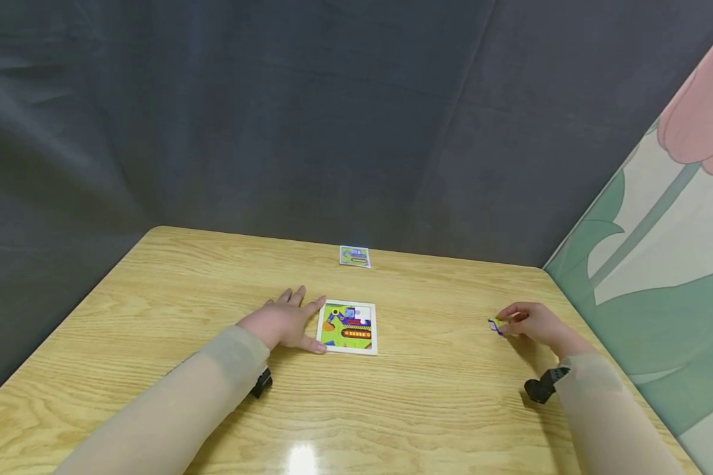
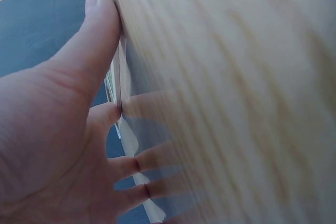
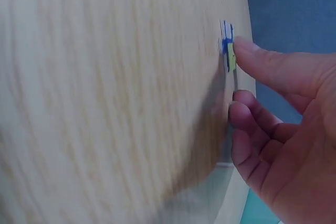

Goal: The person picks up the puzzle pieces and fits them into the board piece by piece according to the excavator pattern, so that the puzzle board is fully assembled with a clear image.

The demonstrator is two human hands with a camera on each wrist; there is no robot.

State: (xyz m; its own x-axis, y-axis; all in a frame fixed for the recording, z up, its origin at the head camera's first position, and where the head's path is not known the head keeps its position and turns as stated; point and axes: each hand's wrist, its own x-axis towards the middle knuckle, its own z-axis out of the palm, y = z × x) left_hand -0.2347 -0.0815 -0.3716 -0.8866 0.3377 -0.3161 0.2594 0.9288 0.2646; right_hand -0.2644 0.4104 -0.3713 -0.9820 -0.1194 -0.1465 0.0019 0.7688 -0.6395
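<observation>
A square puzzle board with a white frame and an excavator picture lies mid-table; a white gap shows near its upper right corner. My left hand is at the board's left side, fingers spread, thumb and index touching the frame. In the left wrist view the thumb of the left hand lies along the board's edge. Far to the right, my right hand pinches a small puzzle piece, green-yellow with blue, between thumb and fingers. The right wrist view shows the puzzle piece close to the tabletop, under the right hand.
A small picture card with a similar excavator lies near the back edge of the wooden table. A dark curtain hangs behind, and a flower-patterned panel borders the right side.
</observation>
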